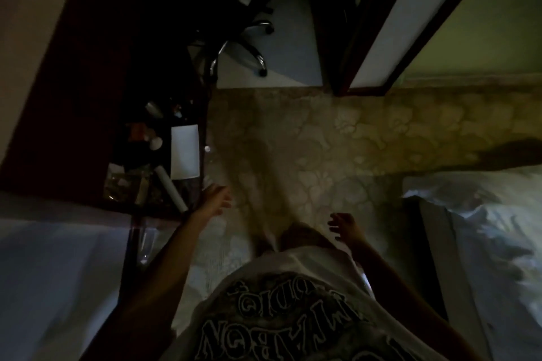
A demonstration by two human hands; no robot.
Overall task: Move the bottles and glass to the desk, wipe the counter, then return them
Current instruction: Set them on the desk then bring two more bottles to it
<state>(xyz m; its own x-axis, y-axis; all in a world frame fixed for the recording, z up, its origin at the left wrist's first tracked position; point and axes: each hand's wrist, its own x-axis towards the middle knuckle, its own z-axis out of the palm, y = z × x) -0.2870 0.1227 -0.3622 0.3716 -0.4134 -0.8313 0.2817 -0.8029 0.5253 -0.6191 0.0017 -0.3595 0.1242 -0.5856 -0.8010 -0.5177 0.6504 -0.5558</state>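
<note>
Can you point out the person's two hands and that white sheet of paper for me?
left hand [215,199]: head view, on the back of the open hand.
right hand [346,227]: head view, on the palm area.
white sheet of paper [185,151]: head view, its middle.

The view is dim and blurred. The left hand [215,198] reaches toward ten o'clock, fingers spread and holding nothing, just beside the corner of a dark bench [187,114]. On the bench lie a white paper [185,151], a pale tube [170,188] and small items too dark to tell. The right hand [346,227] hangs loose and bare over the carpet [337,141]. A chair [240,47] stands at twelve o'clock, a bed [481,214] at three.
</note>
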